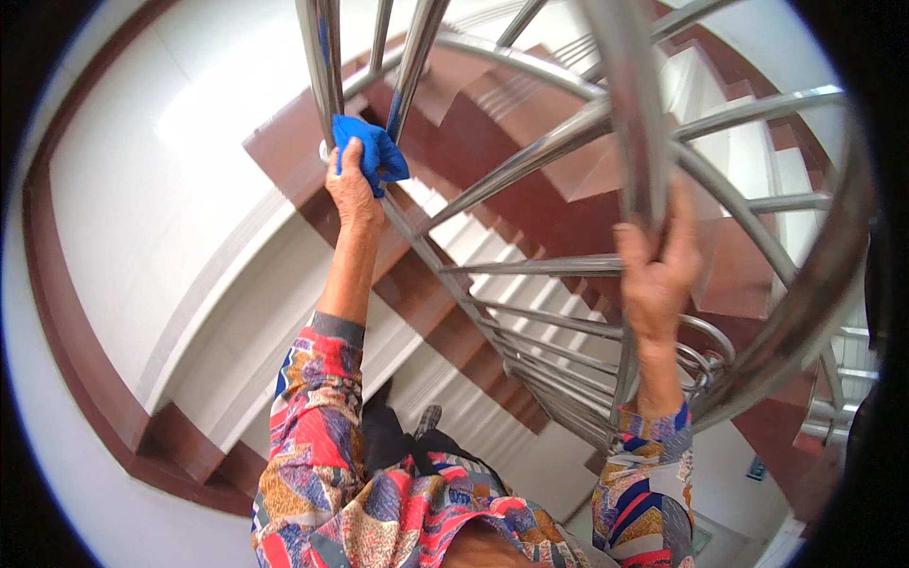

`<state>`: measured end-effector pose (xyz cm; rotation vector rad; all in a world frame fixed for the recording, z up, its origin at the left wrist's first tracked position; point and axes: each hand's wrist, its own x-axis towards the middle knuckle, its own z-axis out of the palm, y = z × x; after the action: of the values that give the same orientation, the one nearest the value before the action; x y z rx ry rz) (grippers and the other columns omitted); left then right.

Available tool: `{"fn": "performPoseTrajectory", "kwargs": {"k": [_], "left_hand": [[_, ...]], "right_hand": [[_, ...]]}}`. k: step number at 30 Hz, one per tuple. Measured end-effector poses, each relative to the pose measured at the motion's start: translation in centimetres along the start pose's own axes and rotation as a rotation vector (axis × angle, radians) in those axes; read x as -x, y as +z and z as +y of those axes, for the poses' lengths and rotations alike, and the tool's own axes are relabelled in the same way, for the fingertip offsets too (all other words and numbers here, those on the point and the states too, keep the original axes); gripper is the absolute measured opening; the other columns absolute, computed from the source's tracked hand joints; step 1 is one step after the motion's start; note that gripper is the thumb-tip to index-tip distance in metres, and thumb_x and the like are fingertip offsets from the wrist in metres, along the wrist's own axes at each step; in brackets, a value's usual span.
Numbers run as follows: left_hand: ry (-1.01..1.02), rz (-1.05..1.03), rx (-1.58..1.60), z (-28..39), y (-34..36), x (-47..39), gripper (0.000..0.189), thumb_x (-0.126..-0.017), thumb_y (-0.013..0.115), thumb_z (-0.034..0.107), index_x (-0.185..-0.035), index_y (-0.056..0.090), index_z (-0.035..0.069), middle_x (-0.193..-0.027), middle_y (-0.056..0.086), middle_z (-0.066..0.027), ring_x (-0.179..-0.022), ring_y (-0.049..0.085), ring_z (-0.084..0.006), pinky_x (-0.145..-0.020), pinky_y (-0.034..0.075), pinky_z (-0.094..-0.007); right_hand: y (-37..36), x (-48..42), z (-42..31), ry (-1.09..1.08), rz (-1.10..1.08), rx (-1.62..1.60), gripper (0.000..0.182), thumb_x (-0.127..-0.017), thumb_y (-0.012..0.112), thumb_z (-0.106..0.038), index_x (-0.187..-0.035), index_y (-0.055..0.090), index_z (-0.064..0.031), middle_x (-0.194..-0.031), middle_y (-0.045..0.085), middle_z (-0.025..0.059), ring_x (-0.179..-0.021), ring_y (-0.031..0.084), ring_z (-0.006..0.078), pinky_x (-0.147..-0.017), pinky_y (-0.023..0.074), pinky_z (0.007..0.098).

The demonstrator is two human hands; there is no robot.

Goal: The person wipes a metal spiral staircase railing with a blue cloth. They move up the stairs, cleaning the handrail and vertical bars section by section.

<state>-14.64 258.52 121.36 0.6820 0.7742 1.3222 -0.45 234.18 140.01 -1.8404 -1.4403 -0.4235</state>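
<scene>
My left hand [353, 192] grips a bright blue cloth [373, 153], bunched against the lower part of an upright metal baluster [323, 64]. The thumb lies over the cloth, and the fingers behind are partly hidden. Farther right, my right hand [657, 284] is wrapped around the shiny round metal handrail [632, 128], blurred, with its fingers on the far side. Thinner metal bars [532, 266] run between that handrail and the low rail [454, 280] along the stair edge.
Pale stone steps [248, 341] with reddish-brown edges descend below me, and my shoe [427, 420] rests on one. A broad white landing [142, 142] lies at upper left. Beyond the railing, the stairwell drops to lower white steps [511, 263]. Another curved handrail [802, 334] passes close at right.
</scene>
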Motion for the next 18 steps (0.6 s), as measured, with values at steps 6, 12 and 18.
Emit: {"fn": "performPoseTrajectory", "kwargs": {"k": [6,12,18], "left_hand": [[0.139,-0.39,0.235,16.7,8.6,7.3,0.034,-0.087,0.05,0.033,-0.104,0.055,0.004,-0.091,0.061,-0.0092,-0.084,0.06,-0.0191,-0.073,0.048,-0.0307],[0.023,-0.741,-0.159,21.0,12.2,16.4,0.029,-0.085,0.058,0.028,-0.09,0.06,0.0,-0.072,0.058,-0.0035,-0.058,0.054,-0.009,-0.052,0.044,-0.0189],[-0.191,-0.964,-0.659,18.4,8.7,21.8,0.039,-0.084,0.062,0.032,-0.104,0.062,-0.002,-0.08,0.061,-0.0034,-0.07,0.055,-0.0075,-0.059,0.045,-0.0211]], "right_hand": [[0.0,-0.2,-0.5,-0.005,0.063,-0.049,0.061,-0.075,0.068,-0.021,-0.128,0.044,-0.0037,-0.094,0.061,0.0175,-0.075,0.062,0.0341,-0.062,0.0506,0.0393],[-1.5,-0.3,-0.5,-0.002,0.028,-0.066,0.05,-0.085,0.057,-0.027,-0.126,0.046,-0.0015,-0.105,0.058,0.0192,-0.093,0.058,0.0359,-0.076,0.0484,0.0414],[-4.4,5.6,-3.2,0.016,-0.024,-0.812,0.052,-0.09,0.052,-0.038,-0.126,0.047,-0.0003,-0.124,0.052,0.0187,-0.114,0.051,0.03,-0.096,0.0373,0.0368]]}}
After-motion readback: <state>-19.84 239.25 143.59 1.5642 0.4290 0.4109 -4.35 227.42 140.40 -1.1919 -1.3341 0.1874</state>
